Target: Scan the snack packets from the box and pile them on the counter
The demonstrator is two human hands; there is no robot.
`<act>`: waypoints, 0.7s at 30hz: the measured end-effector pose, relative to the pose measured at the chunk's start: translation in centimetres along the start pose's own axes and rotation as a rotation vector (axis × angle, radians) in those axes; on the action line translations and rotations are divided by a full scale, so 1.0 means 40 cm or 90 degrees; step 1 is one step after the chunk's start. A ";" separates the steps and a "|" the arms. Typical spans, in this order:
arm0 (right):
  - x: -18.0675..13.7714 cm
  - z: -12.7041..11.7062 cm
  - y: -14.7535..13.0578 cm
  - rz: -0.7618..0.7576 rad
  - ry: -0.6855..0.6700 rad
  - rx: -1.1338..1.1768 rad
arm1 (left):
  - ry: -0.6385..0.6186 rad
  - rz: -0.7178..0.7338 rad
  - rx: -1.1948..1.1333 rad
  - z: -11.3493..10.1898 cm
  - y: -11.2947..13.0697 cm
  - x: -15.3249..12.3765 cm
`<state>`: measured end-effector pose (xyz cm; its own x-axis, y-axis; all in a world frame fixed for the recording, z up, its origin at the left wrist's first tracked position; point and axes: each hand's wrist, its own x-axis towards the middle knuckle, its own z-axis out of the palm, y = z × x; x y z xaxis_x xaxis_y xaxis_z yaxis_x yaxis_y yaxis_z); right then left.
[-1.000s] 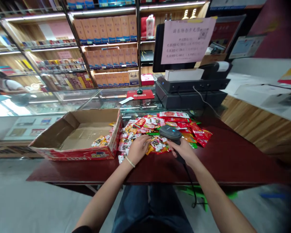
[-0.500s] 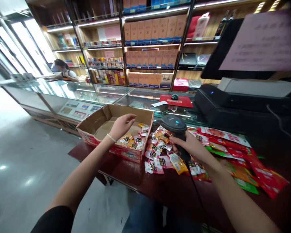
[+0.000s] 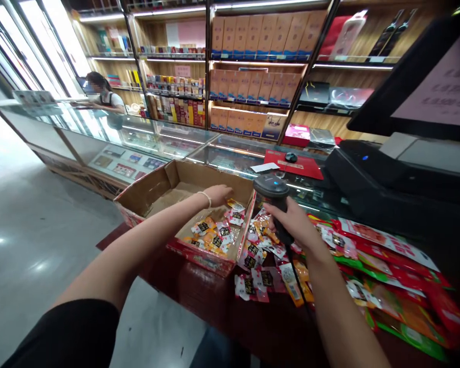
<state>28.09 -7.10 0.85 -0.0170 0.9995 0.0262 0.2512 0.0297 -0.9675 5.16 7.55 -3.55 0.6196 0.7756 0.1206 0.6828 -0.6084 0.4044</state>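
Note:
My right hand [image 3: 289, 220] is wrapped round the handle of a black barcode scanner [image 3: 271, 186] with a blue light on top. Its cable hangs down past my wrist. My left hand [image 3: 217, 195] reaches into an open cardboard box [image 3: 210, 260], its fingertips beside a yellow snack packet [image 3: 235, 205] near the right wall. Whether the fingers grip that packet is hidden by the hand. Several small snack packets [image 3: 216, 240] lie in the box's near right part. More small packets [image 3: 266, 278] are spread on the dark red table under the scanner.
Larger red and green snack bags [image 3: 391, 271] are piled at the right. Behind them stand a black checkout machine [image 3: 383, 174] and its screen. A red mat [image 3: 297, 164] with a mouse lies on the glass counter [image 3: 157, 138]. Another person [image 3: 105, 97] is behind the far counter.
My left hand has lowered and moved right, deeper into the box towards its right wall. My right hand still holds the scanner above the packets. The view has shifted slightly.

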 end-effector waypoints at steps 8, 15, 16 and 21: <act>0.016 -0.021 0.021 -0.040 -0.008 -0.040 | -0.166 -0.010 0.021 0.120 0.008 0.077; -0.017 -0.040 -0.002 -0.050 0.008 -0.004 | -0.190 -0.014 0.138 0.037 0.017 0.068; -0.024 -0.043 -0.006 -0.053 0.011 0.000 | -0.161 -0.019 0.128 0.008 0.023 0.063; -0.072 -0.057 -0.031 -0.084 0.037 0.028 | 0.221 -0.148 -0.273 -0.116 0.116 0.001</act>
<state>30.05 -9.99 2.57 0.0100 0.9859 0.1669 0.2082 0.1612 -0.9647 6.55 5.53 2.53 0.2610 0.9336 0.2454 0.5231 -0.3504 0.7769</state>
